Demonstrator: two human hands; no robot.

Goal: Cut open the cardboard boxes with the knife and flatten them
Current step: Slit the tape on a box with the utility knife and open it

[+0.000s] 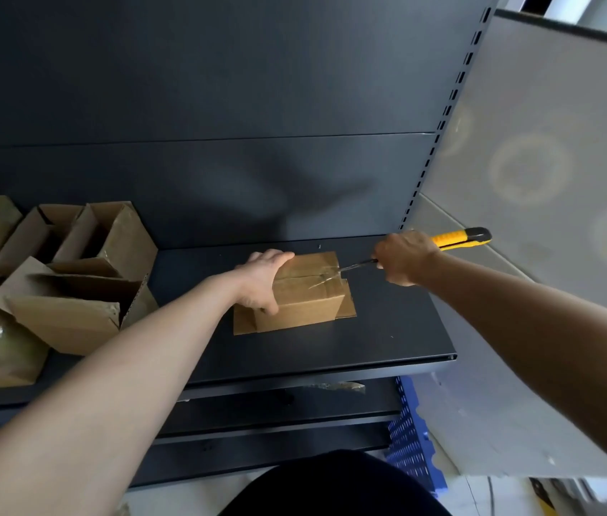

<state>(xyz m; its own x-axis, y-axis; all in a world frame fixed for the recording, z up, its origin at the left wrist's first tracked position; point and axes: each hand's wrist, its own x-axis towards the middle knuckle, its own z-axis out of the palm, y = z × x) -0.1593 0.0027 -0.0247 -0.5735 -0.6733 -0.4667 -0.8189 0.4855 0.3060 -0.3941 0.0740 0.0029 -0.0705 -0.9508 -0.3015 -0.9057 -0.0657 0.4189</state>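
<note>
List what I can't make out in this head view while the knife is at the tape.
All head view.
- Blade tip of the knife: glare off the tape on the box hides how deep it sits.
- Its slider: under the right hand.
- Far side of the box: hidden by its own top and the left hand.
- The opened boxes: cut off by the left edge.

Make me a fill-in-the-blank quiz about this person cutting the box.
1. The right hand holds a knife with a ____ handle.
2. Its blade meets the clear ____ on top of the box.
3. The left hand grips the box, which stands on a dark ____.
4. Other boxes, already opened, lie to its ____.

Missing words: yellow; tape; shelf; left.
</note>
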